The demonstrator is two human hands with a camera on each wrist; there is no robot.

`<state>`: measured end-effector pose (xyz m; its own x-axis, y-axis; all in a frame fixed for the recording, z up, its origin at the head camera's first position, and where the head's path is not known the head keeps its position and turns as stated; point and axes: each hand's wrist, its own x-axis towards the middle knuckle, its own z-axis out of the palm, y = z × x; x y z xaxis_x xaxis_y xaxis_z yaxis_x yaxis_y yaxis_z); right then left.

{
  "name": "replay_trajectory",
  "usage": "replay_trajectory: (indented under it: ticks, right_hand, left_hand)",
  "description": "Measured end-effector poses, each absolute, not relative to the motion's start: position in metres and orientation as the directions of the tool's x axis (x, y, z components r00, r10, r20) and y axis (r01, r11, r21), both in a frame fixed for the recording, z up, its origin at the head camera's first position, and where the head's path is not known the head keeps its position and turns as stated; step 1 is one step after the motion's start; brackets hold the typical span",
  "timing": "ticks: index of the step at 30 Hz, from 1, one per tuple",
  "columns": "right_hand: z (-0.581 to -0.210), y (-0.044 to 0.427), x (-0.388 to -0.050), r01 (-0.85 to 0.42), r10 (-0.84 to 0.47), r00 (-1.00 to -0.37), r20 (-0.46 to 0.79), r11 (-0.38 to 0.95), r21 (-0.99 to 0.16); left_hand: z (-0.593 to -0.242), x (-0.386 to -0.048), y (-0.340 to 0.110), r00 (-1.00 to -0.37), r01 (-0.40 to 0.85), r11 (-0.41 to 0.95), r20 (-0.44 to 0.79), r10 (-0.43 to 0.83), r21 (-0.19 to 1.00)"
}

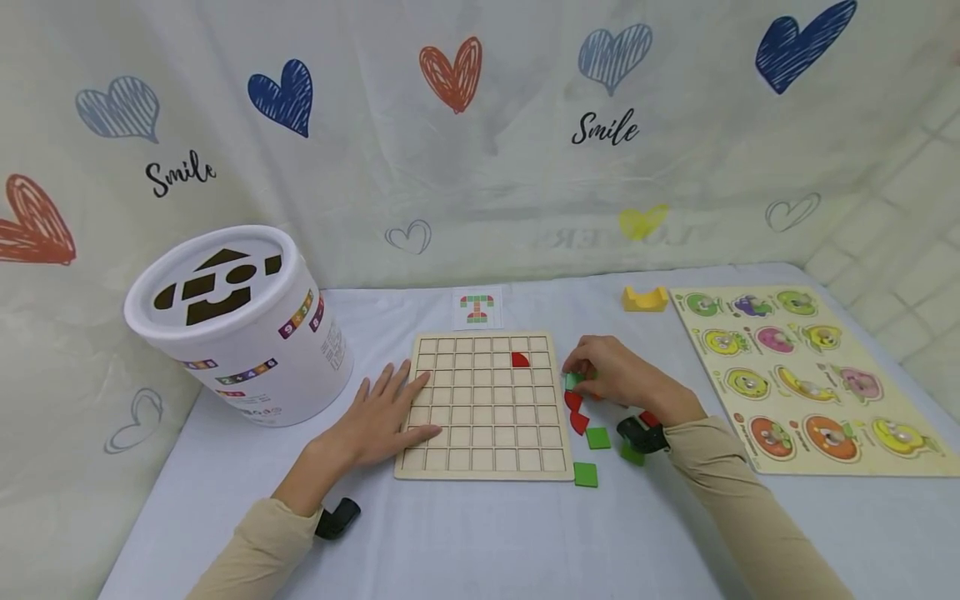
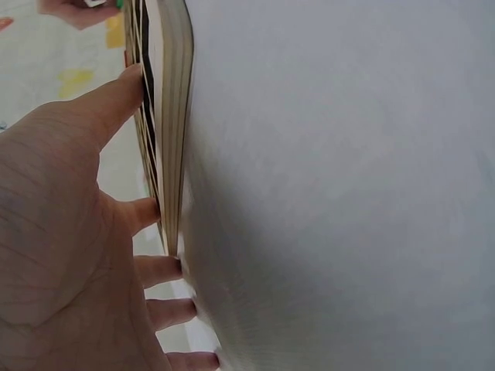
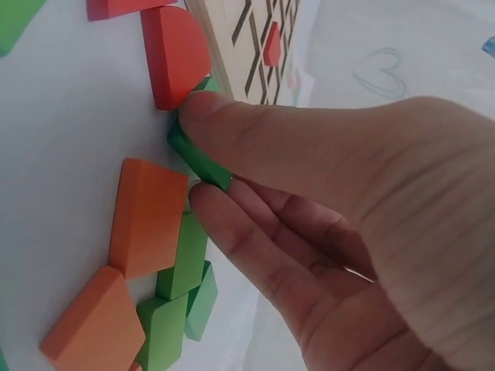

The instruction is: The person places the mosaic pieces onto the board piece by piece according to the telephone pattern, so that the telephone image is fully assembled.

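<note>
Right wrist cam has you pinching a small green block (image 3: pixel 199 161) between thumb and fingertip of your right hand (image 3: pixel 332 224), right off the board's right edge. Just beside the grip there's a red rounded piece (image 3: pixel 176 58), plus an orange block (image 3: pixel 148 220) with another orange block (image 3: pixel 94 318) touching it, and a few more greens bunched next to those. Your left hand (image 1: pixel 377 421) is laid out flat with the fingers spread along the left side of the gridded wooden board (image 1: pixel 480 408), thumb resting over its edge. The board itself sits about in the middle of the table, and it's got one red quarter-round (image 1: pixel 521 359) on it, second row from the far edge, second column from the right. Near your right wrist you've also got green squares lying around, one (image 1: pixel 586 474) close by the board's near right corner. Past the far edge is a little pattern card (image 1: pixel 477 310) showing a red-and-green T. Farther out: a yellow notched piece (image 1: pixel 645 299), the fruit puzzle (image 1: pixel 862 468) off to your right, and a big white tub (image 1: pixel 300 383) on your left.
</note>
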<state>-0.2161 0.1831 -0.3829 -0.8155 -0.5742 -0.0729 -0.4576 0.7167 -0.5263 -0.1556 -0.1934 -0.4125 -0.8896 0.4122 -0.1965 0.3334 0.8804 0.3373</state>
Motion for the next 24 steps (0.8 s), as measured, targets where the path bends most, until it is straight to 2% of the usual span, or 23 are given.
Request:
replay_trajectory:
  ticks: [8,24]
  right_hand:
    - [-0.3855,0.1849,-0.2139,-0.438,-0.557,-0.828,-0.066,0.715,-0.545]
    - [-0.3859,0.1877,-0.2084,-0.482,-0.567,-0.823,0.037,0.662,-0.575]
  left_hand:
    - [-0.4118,-0.1543,-0.1933,-0.888,0.336,0.876,-0.192,0.417,0.347]
    - [-0.4099,-0.1538,-0.1925,-0.887,0.337,0.875,-0.194,0.419,0.349]
